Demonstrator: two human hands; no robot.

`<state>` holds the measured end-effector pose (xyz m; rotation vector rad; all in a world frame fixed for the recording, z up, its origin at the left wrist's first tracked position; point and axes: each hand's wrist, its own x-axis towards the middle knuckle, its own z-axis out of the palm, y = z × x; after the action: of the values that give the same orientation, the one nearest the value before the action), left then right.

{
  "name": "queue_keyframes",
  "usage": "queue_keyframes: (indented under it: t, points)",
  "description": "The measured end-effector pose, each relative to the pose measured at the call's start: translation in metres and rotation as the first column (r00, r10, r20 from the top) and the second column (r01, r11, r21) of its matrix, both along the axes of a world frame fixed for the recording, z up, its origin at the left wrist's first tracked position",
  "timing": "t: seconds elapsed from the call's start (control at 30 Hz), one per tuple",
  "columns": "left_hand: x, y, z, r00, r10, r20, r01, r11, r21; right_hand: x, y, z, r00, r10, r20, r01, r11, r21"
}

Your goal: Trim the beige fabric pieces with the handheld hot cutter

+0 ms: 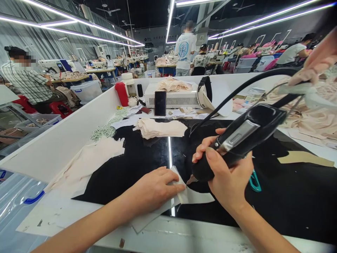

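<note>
R hand [229, 172] is wrapped round a black handheld tool [249, 130], so no gap there; tool slants up toward the worktop's [189, 232] right edge, rounded end low over the black panel [137, 179]. Can't tell if it touches. Prob. angled to keep the bulk off the cloth. L hand [156, 186] lies low nr the worktop's front edge, fingers close tog. & slightly bent, thumb & fingertips on a pale cloth pc [181, 182]; can't tell if it's pinching or just pressing. Prob. there so the cloth doesn't slip on the glossy panel. Cloth's btwn both hands, approx. mid-width. Pale cloth stack [160, 128] sits toward the back edge, prob. to be within reach; phone [160, 103] upright behind it.
</note>
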<state>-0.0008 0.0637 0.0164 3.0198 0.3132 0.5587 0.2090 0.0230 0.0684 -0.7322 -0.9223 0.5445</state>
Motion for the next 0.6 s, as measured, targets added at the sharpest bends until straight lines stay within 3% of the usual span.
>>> queue_keyframes:
  t: [0.13,0.33,0.47,0.6]
  points:
    - [-0.003,-0.001,0.002,0.999,0.022,-0.028,-0.022,1.000,-0.001,0.009,-0.007,0.008,1.000,-0.017,-0.019,0.018,1.000,0.024]
    - [0.008,-0.020,0.009,0.995,0.003,0.105,-0.006,1.000,0.025,0.020,-0.021,0.006,0.997,-0.070,0.018,0.070,0.998,0.001]
    - [0.017,-0.031,0.005,0.997,-0.002,0.075,0.005,0.999,-0.035,0.023,-0.025,0.001,0.993,-0.109,0.042,0.111,0.993,-0.037]
    - [0.020,-0.032,0.001,0.998,0.060,0.006,-0.059,0.996,-0.071,0.022,-0.029,0.000,0.993,-0.116,0.023,0.117,0.992,-0.038]
